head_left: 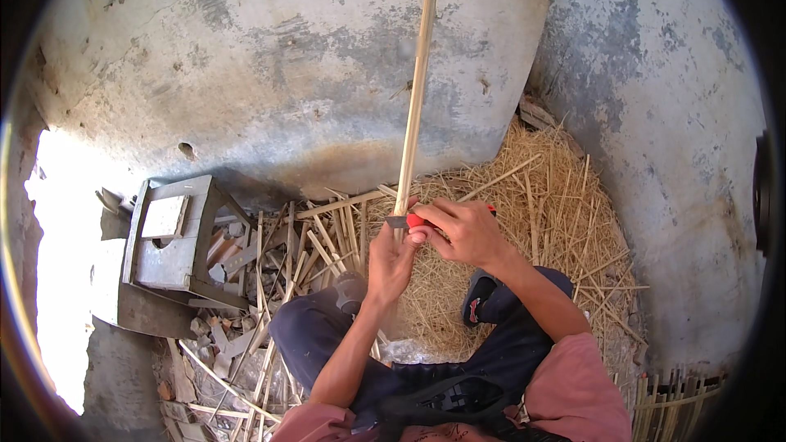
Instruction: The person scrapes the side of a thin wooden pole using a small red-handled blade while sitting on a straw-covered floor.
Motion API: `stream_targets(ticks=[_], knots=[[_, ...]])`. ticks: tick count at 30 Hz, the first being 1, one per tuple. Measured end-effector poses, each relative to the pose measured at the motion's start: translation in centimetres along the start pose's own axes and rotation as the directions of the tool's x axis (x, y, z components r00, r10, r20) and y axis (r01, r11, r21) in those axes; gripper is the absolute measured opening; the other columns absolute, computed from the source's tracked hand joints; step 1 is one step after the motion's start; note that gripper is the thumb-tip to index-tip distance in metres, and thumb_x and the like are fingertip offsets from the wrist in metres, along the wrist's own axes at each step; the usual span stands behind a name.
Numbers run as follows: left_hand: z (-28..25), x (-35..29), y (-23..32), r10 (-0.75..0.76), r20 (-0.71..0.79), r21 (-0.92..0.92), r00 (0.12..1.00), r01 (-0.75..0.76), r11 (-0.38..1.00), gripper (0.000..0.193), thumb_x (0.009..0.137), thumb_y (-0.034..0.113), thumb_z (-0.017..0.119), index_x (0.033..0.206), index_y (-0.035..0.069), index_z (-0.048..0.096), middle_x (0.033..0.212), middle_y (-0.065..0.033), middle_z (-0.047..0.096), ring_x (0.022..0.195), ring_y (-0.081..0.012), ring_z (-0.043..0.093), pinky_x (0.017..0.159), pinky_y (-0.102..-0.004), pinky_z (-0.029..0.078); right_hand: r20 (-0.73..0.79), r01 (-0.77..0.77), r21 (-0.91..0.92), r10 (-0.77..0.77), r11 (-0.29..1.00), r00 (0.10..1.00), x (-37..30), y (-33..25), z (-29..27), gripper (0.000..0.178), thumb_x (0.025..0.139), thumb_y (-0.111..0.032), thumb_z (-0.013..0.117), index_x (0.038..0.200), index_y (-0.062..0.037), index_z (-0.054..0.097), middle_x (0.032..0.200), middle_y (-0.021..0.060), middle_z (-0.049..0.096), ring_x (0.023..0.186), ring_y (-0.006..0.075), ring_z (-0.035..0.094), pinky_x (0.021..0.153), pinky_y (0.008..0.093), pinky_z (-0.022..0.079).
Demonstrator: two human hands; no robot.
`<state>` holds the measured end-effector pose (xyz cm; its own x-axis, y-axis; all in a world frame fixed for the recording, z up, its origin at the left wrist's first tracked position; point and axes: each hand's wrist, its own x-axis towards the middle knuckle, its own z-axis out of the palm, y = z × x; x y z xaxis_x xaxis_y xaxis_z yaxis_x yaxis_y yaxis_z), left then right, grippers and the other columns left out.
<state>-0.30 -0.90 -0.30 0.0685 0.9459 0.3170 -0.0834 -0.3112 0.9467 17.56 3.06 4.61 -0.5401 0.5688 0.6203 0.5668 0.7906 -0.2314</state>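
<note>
A long, pale bamboo strip [417,90] rises from my hands past the top of the view. My left hand [390,263] is closed round its lower part, with the thumb pointing up beside the blade. In my right hand [463,231] is a red-handled knife [415,220], gripped by the handle. Its short dark blade points left and lies across the strip, just above my left fingers. Whether the edge has entered the strip is too small to tell. The strip's lower end is mostly hidden by my left hand.
Straw-like shavings [458,303] are heaped on the floor ahead and to the right. Loose strips [327,237] and rubble [221,344] lie at the left, beside an overturned wooden stool [176,225]. Peeling walls [311,57] stand ahead and right. My bent legs [315,344] frame the work.
</note>
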Motion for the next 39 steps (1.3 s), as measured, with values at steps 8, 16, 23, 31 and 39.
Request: stream_targets(ticks=[8, 16, 23, 31, 39], knots=[[0.2, -0.1, 0.0, -0.065, -0.057, 0.073, 0.996, 0.069, 0.995, 0.058, 0.107, 0.034, 0.067, 0.152, -0.001, 0.052, 0.126, -0.0127, 0.073, 0.115, -0.0164, 0.067, 0.100, -0.0348, 0.054, -0.011, 0.008, -0.077, -0.009, 0.997, 1.000, -0.1, -0.2, 0.3, 0.031, 0.097, -0.032, 0.074, 0.120, -0.0120, 0.072, 0.078, 0.0056, 0.065, 0.061, 0.0241, 0.068, 0.051, 0.0379, 0.053], [0.3, -0.4, -0.7, -0.057, -0.108, 0.118, 0.993, 0.069, 0.991, 0.046, 0.109, 0.031, 0.066, 0.141, -0.001, 0.060, 0.096, -0.0001, 0.069, 0.081, -0.0047, 0.054, 0.068, -0.0244, 0.045, -0.030, -0.012, -0.108, 0.008, 0.994, 1.000, -0.1, -0.5, 0.5, 0.034, 0.095, -0.031, 0.075, 0.122, -0.0111, 0.074, 0.078, 0.0048, 0.064, 0.061, 0.0223, 0.068, 0.051, 0.0362, 0.053], [0.5, -0.5, -0.7, -0.125, -0.140, 0.172, 0.982, 0.149, 0.974, 0.044, 0.110, 0.040, 0.063, 0.129, 0.000, 0.064, 0.089, -0.0086, 0.070, 0.081, -0.0091, 0.057, 0.071, -0.0309, 0.051, -0.037, -0.054, -0.130, 0.049, 0.990, 0.998, -0.2, -0.7, 0.6, 0.029, 0.093, -0.023, 0.078, 0.118, -0.0098, 0.073, 0.084, 0.0052, 0.068, 0.062, 0.0226, 0.068, 0.053, 0.0359, 0.053], [0.3, 0.2, -1.4, -0.059, -0.136, 0.232, 0.989, 0.090, 0.969, 0.048, 0.110, 0.043, 0.062, 0.132, 0.001, 0.061, 0.084, -0.0113, 0.068, 0.078, -0.0104, 0.058, 0.069, -0.0341, 0.051, -0.014, -0.052, -0.060, 0.052, 0.997, 0.999, 0.5, -0.2, 0.0, 0.027, 0.092, -0.021, 0.078, 0.115, -0.0099, 0.073, 0.088, 0.0065, 0.072, 0.062, 0.0256, 0.069, 0.054, 0.0374, 0.054], [0.1, 0.0, -0.6, -0.115, -0.058, 0.189, 0.992, 0.124, 0.974, 0.058, 0.110, 0.034, 0.063, 0.151, -0.005, 0.051, 0.094, -0.0054, 0.071, 0.082, -0.0089, 0.059, 0.071, -0.0293, 0.051, 0.040, -0.030, -0.035, 0.032, 0.999, 0.999, -0.1, 0.4, 0.4, 0.031, 0.086, -0.018, 0.080, 0.116, -0.0118, 0.073, 0.087, 0.0060, 0.070, 0.063, 0.0258, 0.070, 0.054, 0.0379, 0.055]])
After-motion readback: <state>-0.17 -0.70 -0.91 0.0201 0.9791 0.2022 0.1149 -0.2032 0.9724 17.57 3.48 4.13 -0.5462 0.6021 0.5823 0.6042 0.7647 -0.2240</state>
